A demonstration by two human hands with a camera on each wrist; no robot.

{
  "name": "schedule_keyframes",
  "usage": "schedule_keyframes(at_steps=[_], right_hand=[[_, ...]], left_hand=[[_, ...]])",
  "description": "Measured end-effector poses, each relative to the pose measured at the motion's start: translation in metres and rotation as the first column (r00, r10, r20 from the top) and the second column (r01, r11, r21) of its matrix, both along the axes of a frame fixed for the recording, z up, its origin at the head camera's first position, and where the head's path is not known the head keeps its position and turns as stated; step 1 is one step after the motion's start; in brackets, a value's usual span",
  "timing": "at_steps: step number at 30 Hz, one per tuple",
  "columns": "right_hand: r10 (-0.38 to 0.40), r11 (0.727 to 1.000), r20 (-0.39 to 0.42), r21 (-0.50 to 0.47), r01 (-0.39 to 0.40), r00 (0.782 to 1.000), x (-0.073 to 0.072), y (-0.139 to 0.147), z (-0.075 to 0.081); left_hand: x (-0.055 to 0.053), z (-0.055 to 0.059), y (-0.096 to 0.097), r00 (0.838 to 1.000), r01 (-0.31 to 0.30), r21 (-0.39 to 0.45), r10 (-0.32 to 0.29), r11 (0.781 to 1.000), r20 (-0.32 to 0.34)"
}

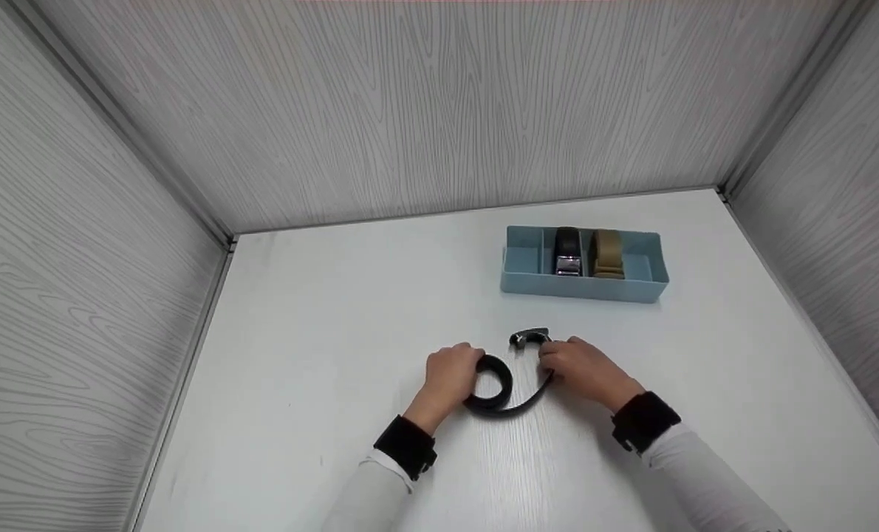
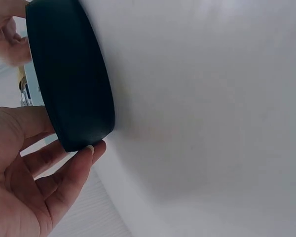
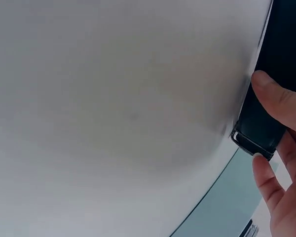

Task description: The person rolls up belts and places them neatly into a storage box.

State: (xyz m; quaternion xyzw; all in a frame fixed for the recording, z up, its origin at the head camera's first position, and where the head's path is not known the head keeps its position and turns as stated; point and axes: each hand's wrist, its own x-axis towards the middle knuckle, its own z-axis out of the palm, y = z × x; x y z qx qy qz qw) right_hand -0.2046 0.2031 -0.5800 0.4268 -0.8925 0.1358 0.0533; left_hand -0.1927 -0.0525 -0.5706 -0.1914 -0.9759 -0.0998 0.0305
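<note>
A black belt stands on its edge on the white table, partly rolled into a coil, with a loose length curving to the right. My left hand holds the coil's left side; in the left wrist view its fingers lie against the dark belt's wide face and lower edge. The belt's buckle end, with a metal buckle, bends back just beyond my right hand. That hand grips the strap near the buckle, and in the right wrist view its thumb presses on the strap's face.
Behind the hands, toward the back right, stands a blue divided box. A rolled black belt with a shiny buckle and a rolled tan belt sit in its middle compartments. Grey wood-grain panels enclose the table's back and sides.
</note>
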Motion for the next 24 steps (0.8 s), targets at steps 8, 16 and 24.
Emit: schedule_keyframes(at_steps=[8, 16, 24], right_hand=[[0.025, 0.995, -0.152, 0.095, -0.01, 0.988, -0.001, 0.015, -0.004], [-0.116, 0.982, -0.172, 0.128, 0.139, 0.978, -0.005, 0.022, 0.006], [-0.158, 0.983, -0.18, 0.059, 0.171, 0.971, -0.008, 0.027, 0.008]], left_hand=[[-0.002, -0.001, -0.008, 1.0, 0.011, -0.063, -0.012, 0.998, -0.013], [-0.005, -0.002, -0.01, 0.999, 0.036, -0.081, -0.034, 0.996, 0.023], [-0.006, 0.0, -0.01, 0.999, 0.042, -0.078, -0.041, 0.996, 0.012]])
